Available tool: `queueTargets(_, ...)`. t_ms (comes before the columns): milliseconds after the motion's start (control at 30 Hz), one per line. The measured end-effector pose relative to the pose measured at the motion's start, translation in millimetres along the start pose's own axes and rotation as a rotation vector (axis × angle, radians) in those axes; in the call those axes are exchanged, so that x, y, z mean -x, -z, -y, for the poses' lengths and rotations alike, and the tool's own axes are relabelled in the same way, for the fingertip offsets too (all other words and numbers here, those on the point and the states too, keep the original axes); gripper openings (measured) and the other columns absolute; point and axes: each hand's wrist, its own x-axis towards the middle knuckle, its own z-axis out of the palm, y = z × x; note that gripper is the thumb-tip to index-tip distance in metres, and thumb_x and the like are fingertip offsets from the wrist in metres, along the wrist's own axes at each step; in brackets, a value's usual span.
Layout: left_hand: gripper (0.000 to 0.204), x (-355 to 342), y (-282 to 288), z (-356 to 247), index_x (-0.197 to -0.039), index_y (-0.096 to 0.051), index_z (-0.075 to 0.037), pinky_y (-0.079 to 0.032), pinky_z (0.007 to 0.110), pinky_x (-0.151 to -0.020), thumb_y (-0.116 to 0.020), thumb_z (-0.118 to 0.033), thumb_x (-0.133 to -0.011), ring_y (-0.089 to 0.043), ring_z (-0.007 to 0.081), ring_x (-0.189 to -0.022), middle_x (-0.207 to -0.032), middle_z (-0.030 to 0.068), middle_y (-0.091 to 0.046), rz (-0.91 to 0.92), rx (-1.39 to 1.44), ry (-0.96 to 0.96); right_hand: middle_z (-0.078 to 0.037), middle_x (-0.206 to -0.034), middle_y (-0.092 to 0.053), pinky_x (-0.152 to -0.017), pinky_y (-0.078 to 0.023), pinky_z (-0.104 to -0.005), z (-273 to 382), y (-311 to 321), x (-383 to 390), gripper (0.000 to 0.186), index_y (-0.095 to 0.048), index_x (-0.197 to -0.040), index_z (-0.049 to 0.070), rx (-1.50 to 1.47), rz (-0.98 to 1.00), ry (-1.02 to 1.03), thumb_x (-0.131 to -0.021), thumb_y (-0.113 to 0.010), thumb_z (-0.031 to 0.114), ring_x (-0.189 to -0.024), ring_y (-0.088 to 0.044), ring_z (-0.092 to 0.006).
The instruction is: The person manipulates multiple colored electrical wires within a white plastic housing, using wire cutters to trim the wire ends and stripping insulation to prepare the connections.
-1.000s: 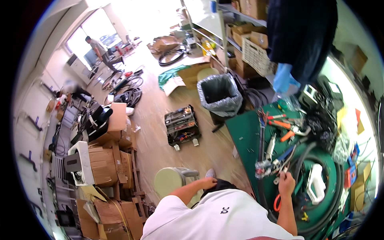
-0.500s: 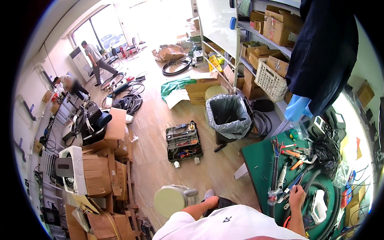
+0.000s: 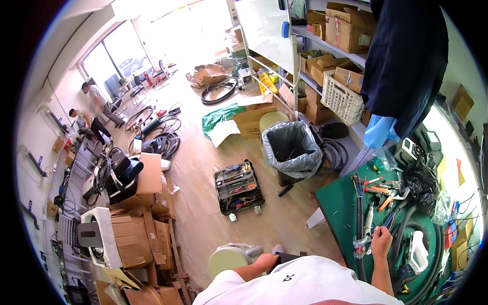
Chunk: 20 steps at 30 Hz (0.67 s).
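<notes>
My left hand (image 3: pixel 267 262) rests low at my waist, against a piece of dark cloth (image 3: pixel 288 257); its fingers are mostly hidden. Over the green table (image 3: pixel 333 203) my right hand (image 3: pixel 381 242) is closed, and whatever it may hold is hidden. Beside it lie a thick black cable (image 3: pixel 360 216) with stripped coloured wires at its far end and a white-handled tool (image 3: pixel 369 219). Clear plastic wrap (image 3: pixel 361 247) surrounds part of the cable. Orange-handled pliers (image 3: pixel 386 201) lie farther back. A white curved plastic part (image 3: pixel 419 253) is right of my right hand.
An open toolbox (image 3: pixel 238 187) sits on the floor ahead, left of a lined trash bin (image 3: pixel 292 147). A round stool (image 3: pixel 229 262) stands near my left arm. Cardboard boxes (image 3: pixel 133 239) are stacked at left. Two people are by the far left wall; dark clothing (image 3: pixel 406 66) hangs at right.
The view has shifted a little, so the toolbox and table appear farther right. One person at the far left has moved toward the wall, near the other. My hands keep much the same pose.
</notes>
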Motion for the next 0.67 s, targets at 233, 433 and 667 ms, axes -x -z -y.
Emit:
queueTargets(233,0.027,110.2,21.5,-29.5,-0.112,-0.064,-0.007,-0.051,0.043,-0.075,-0.057,-0.017,-0.088,-0.064,0.0356,-0.085,-0.098,0.0172,-0.067,-0.576,0.421,0.116,-0.015,-0.061,-0.061,-0.054,-0.044,-0.038,-0.4,11.0,0.6,0.023,-0.058,-0.078,-0.003,-0.131,0.04,0.039,-0.092,-0.056,0.015,-0.055,-0.062,-0.0288)
queueTargets(433,0.023,142.1,94.2,-49.1,-0.095,-0.066,0.005,-0.051,0.028,-0.07,-0.056,-0.016,-0.093,-0.062,0.0124,-0.072,-0.077,0.0043,-0.065,-1.033,1.205,0.366,-0.007,-0.059,-0.058,-0.049,-0.044,-0.0268,-14.3,21.8,4.1,0.024,-0.059,-0.08,-0.003,-0.274,0.096,0.122,-0.095,-0.053,0.016,-0.051,-0.057,-0.0125)
queueTargets(667,0.025,72.6,220.0,-230.9,-0.109,-0.06,0.002,-0.054,0.032,-0.086,-0.06,-0.017,-0.094,-0.063,0.0196,-0.098,-0.109,0.0127,-0.063,-1.121,1.69,-0.449,-0.016,-0.123,-0.059,-0.082,-0.051,-0.0309,67.3,39.7,-19.1,0.061,-0.042,-0.135,0.004,-1.505,0.519,0.09,-0.097,-0.044,0.052,-0.103,-0.062,-0.0222)
